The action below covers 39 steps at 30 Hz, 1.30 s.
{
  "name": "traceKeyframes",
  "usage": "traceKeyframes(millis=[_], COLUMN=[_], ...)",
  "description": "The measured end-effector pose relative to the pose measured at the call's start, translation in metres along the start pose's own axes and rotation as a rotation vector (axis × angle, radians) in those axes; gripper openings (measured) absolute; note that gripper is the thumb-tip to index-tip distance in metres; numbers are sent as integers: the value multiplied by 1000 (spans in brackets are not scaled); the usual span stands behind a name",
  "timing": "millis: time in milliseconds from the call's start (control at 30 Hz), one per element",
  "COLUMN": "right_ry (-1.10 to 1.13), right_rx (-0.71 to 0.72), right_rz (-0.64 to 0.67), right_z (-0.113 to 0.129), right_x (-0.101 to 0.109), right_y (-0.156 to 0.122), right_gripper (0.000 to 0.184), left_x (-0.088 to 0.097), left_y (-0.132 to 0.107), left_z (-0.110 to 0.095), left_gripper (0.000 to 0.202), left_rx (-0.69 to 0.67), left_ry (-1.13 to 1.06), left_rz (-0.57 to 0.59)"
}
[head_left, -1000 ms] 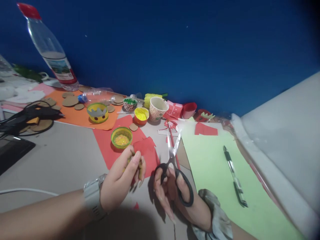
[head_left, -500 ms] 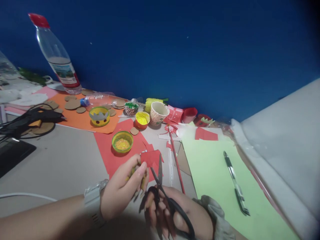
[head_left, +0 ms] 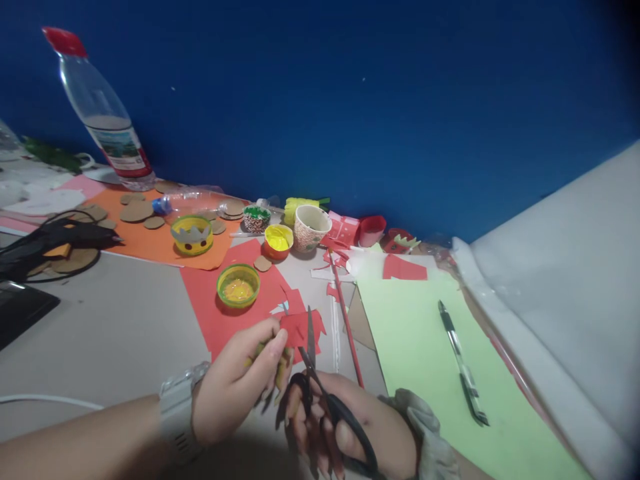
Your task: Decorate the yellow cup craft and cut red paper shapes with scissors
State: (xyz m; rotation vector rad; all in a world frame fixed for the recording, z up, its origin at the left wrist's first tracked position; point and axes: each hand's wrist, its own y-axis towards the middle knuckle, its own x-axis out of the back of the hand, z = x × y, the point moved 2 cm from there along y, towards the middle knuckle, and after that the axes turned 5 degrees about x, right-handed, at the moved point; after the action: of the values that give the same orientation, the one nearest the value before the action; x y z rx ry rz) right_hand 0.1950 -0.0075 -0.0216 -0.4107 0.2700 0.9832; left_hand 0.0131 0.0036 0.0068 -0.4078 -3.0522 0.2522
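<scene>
Pinched between the thumb and fingers of my left hand (head_left: 240, 377) is a small piece of red paper (head_left: 294, 329). My right hand (head_left: 370, 417) is closed around the handles of black scissors (head_left: 345, 415). The scissor blades point away from me, slightly parted, beside the right edge of the red piece; whether they touch it I cannot tell. Under the held piece lies a larger red sheet (head_left: 200, 297) with cut edges. On that sheet stands a small yellow-green bowl (head_left: 238, 287) with yellow-orange stuff inside.
Behind stand a pale cup (head_left: 311, 230), a yellow-filled cup (head_left: 279, 241) and a decorated yellow bowl (head_left: 192, 237). A pen (head_left: 463, 360) lies on a green sheet (head_left: 410, 333) at right. A red stick (head_left: 346, 317), a tall bottle (head_left: 107, 127) and a glue gun (head_left: 65, 237) lie or stand around.
The whole view has shifted slightly, so things sit a little further left. The scissor blades look less widely parted, and the red piece is tilted a little differently in my left hand.
</scene>
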Motion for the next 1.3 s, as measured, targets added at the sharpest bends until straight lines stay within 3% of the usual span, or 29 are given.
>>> traceKeyframes(millis=[267,433,833,1300], right_ry=[31,9,2,-14], right_rx=[25,44,37,-17], right_rz=[-11,-24,141,83], right_z=[-10,-2,6,3], right_x=[3,-1,3,4], right_y=[1,1,2,0], right_gripper=[62,63,69,51], left_x=[-1,-1,1,-1], left_y=[3,3,1,1], left_z=[-2,-6,0,0], left_gripper=[44,43,46,44], left_rx=[-3,-4,1,3], left_ry=[22,-22,-107,-167], left_rz=[-19,30,115,153])
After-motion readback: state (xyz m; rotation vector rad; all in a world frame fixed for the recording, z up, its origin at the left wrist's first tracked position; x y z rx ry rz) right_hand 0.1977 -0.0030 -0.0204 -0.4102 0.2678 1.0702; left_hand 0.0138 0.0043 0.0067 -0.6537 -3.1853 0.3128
